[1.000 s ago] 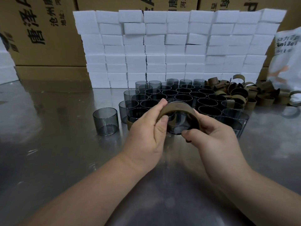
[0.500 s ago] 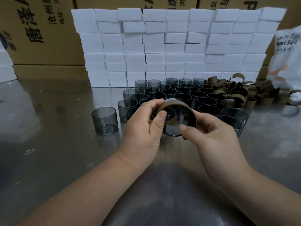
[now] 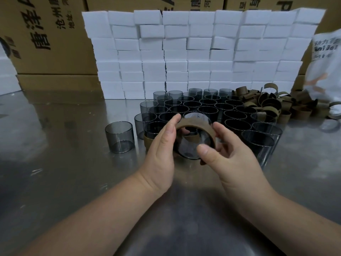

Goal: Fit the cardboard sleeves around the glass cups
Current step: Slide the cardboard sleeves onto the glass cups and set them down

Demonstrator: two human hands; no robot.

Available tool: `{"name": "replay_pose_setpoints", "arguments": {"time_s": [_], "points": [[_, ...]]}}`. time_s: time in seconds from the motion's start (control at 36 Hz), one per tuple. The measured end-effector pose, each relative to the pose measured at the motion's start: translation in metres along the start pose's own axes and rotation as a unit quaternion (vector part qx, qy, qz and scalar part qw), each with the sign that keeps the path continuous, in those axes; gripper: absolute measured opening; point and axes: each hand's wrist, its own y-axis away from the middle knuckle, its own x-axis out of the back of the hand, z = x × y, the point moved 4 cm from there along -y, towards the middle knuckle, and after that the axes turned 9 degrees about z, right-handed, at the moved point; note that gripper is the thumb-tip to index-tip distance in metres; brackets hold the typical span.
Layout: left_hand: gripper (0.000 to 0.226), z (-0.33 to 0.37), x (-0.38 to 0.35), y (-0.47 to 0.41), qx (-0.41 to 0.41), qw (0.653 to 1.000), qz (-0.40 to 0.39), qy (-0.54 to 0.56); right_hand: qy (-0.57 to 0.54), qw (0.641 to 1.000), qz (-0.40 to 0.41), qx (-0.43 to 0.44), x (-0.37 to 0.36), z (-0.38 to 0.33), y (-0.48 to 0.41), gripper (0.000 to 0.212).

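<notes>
Cardboard sleeve (image 3: 195,126): wrapped round glass cup (image 3: 190,146), tilted, held above steel table (image 3: 64,163)
Left hand (image 3: 162,145): curled round sleeve's left side
Right hand (image 3: 232,156): pinches sleeve's right side, thumb at near rim
Behind: bare cups (image 3: 203,108) clustered, loose sleeves (image 3: 267,104) piled just right

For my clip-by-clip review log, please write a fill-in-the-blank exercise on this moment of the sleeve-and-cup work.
1. The left hand and right hand together hold a glass cup wearing a sleeve made of ___.
2. One lone cup stands to the ___ of the cup cluster.
3. The loose sleeves lie piled to the cluster's ___.
4. The stacked blocks behind the cups are ___ in colour.

Missing words: cardboard; left; right; white.
</notes>
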Motion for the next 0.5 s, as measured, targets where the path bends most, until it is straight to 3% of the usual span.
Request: {"name": "replay_pose_setpoints", "arguments": {"time_s": [0.08,0.11,0.25,0.39,0.5], "points": [[0.050,0.0012,0.0002,0.0002,-0.014,0.999,0.025,0.022,-0.028,1.000,-0.001,-0.005,0.0010,0.0008,-0.0005,0.051],[0.053,0.0019,-0.0001,0.0012,-0.019,0.999,0.027,0.031,-0.050,0.999,-0.007,-0.015,0.0009,0.0024,-0.0008,0.045],[0.055,0.0022,-0.0030,0.0016,-0.030,0.998,0.005,0.054,-0.097,0.994,-0.030,-0.043,-0.0020,0.0082,-0.0011,0.066],[0.047,0.0001,-0.0014,-0.0013,-0.035,0.996,-0.021,0.082,-0.119,0.991,-0.051,-0.045,-0.0035,0.0094,0.0009,0.055],[0.048,-0.0021,-0.0024,-0.0009,-0.025,0.995,-0.034,0.091,-0.133,0.989,-0.048,-0.038,-0.0031,0.0086,0.0022,0.059]]}}
